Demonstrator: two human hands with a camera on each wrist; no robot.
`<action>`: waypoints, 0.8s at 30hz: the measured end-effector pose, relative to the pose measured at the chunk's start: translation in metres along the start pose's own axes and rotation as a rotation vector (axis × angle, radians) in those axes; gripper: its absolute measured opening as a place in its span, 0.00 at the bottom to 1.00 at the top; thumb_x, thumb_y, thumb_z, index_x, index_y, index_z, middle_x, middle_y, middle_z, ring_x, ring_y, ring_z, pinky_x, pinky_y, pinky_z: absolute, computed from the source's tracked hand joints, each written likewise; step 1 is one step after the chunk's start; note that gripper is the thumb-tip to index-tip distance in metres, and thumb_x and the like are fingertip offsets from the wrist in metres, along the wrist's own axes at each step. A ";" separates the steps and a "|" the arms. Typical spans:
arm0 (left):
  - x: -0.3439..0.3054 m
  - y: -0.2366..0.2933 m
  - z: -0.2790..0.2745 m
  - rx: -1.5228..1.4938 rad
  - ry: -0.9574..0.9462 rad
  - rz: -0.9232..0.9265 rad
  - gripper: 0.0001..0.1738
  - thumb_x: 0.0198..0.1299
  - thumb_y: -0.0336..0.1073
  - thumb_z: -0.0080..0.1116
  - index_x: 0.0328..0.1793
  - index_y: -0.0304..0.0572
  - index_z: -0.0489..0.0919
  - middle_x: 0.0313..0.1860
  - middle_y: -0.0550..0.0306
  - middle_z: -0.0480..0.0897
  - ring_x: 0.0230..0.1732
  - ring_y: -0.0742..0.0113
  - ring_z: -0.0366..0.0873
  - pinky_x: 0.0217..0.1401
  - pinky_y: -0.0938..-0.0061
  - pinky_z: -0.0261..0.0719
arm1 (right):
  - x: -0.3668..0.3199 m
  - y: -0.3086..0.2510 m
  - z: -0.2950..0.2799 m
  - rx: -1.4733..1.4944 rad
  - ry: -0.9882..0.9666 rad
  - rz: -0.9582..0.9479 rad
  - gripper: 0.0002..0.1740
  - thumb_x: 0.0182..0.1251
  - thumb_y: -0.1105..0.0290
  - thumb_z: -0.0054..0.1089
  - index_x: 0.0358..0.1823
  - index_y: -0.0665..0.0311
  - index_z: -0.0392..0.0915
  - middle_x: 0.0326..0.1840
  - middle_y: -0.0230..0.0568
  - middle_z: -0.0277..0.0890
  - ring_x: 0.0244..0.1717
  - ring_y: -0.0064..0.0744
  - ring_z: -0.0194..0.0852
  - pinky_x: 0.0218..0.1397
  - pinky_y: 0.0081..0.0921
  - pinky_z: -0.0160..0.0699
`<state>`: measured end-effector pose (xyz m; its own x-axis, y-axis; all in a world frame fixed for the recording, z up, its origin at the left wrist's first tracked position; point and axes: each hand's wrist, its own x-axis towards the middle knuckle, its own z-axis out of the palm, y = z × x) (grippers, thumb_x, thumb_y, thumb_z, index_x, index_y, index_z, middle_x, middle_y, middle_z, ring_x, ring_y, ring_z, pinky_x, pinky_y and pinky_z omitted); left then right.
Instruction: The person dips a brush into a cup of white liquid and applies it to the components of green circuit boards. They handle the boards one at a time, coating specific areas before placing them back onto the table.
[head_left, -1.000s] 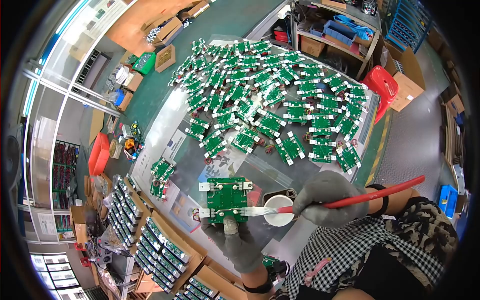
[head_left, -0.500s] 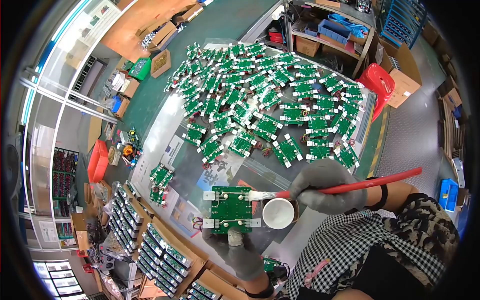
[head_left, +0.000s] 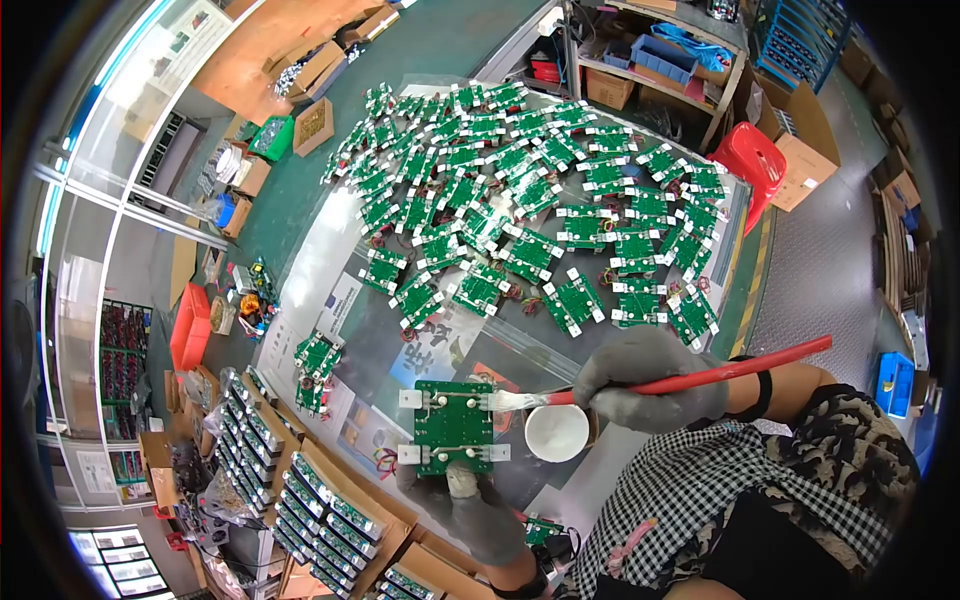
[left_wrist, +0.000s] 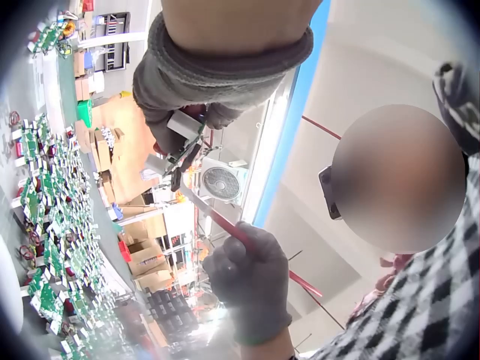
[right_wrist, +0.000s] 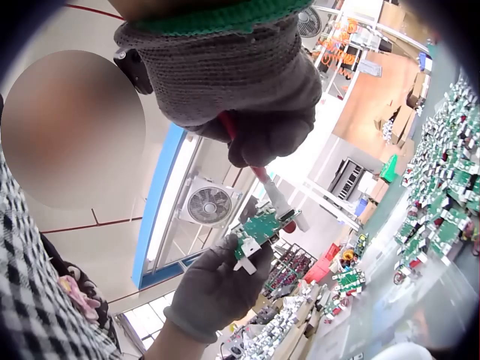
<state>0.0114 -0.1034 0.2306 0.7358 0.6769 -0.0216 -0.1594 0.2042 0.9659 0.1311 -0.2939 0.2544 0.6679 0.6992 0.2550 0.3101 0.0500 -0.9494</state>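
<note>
Both hands wear grey gloves. My left hand (head_left: 470, 515) grips a green circuit board (head_left: 453, 428) at its near edge, thumb on its face, above the table. White metal tabs stick out from the board's left and right sides. In my right hand (head_left: 650, 385) is a paintbrush with a red handle (head_left: 740, 368), pinched near the bristle end. Its whitened bristles (head_left: 515, 401) meet the board's upper right tab. Below the brush stands a white cup (head_left: 557, 435). The right wrist view shows the brush tip against the board (right_wrist: 259, 226) from the side.
Many similar boards (head_left: 575, 300) with wires cover the far part of the table. A small pile of boards (head_left: 317, 360) lies at the left. Cardboard boxes with rows of boards (head_left: 325, 510) stand at the near left. A red stool (head_left: 750, 165) is beyond the right edge.
The brush tip has gone from the board's lower right tab to its upper right tab. The held board sits lower in the head view. Both grips stay the same.
</note>
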 end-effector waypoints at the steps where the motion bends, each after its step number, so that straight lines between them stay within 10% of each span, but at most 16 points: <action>1: 0.006 -0.004 -0.001 0.000 0.003 -0.002 0.30 0.61 0.37 0.57 0.66 0.43 0.58 0.56 0.56 0.68 0.54 0.67 0.70 0.53 0.72 0.72 | -0.001 0.003 -0.003 -0.007 -0.013 0.027 0.07 0.59 0.75 0.50 0.37 0.68 0.75 0.22 0.40 0.74 0.20 0.29 0.76 0.23 0.26 0.71; 11: 0.109 -0.156 -0.035 0.103 -0.380 -0.739 0.24 0.64 0.28 0.45 0.66 0.48 0.58 0.57 0.55 0.72 0.53 0.64 0.76 0.50 0.66 0.80 | -0.017 0.008 -0.025 0.099 0.200 0.380 0.07 0.59 0.78 0.47 0.34 0.69 0.75 0.24 0.33 0.73 0.23 0.16 0.69 0.25 0.18 0.66; 15: 0.115 -0.224 -0.014 0.297 -0.504 -0.662 0.24 0.60 0.32 0.56 0.63 0.45 0.67 0.48 0.58 0.78 0.47 0.67 0.78 0.45 0.72 0.79 | -0.013 0.010 -0.026 0.104 0.243 0.455 0.07 0.59 0.77 0.46 0.33 0.69 0.75 0.22 0.34 0.72 0.21 0.17 0.68 0.23 0.18 0.67; 17: 0.119 -0.241 -0.013 1.007 -0.572 0.064 0.24 0.55 0.34 0.61 0.59 0.42 0.71 0.45 0.56 0.80 0.43 0.69 0.79 0.42 0.75 0.77 | -0.008 0.010 -0.024 0.149 0.297 0.472 0.07 0.59 0.77 0.46 0.34 0.69 0.74 0.20 0.34 0.71 0.21 0.17 0.68 0.23 0.18 0.67; 21: 0.156 -0.192 -0.038 0.864 -0.554 -0.344 0.20 0.55 0.33 0.59 0.55 0.43 0.73 0.41 0.55 0.79 0.38 0.69 0.75 0.42 0.74 0.75 | -0.013 0.020 -0.031 0.102 0.354 0.441 0.06 0.58 0.74 0.46 0.33 0.68 0.72 0.19 0.33 0.70 0.18 0.19 0.68 0.21 0.18 0.68; 24: 0.219 -0.213 -0.127 0.731 -0.226 -0.042 0.20 0.53 0.37 0.60 0.53 0.43 0.75 0.41 0.50 0.78 0.40 0.58 0.78 0.45 0.67 0.75 | -0.016 0.024 -0.036 0.048 0.415 0.513 0.05 0.58 0.74 0.46 0.31 0.67 0.71 0.20 0.34 0.70 0.17 0.19 0.68 0.18 0.19 0.67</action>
<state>0.1228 0.0911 -0.0124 0.8610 0.5015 -0.0847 0.2899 -0.3469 0.8920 0.1520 -0.3301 0.2346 0.9313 0.3100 -0.1915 -0.1410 -0.1780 -0.9739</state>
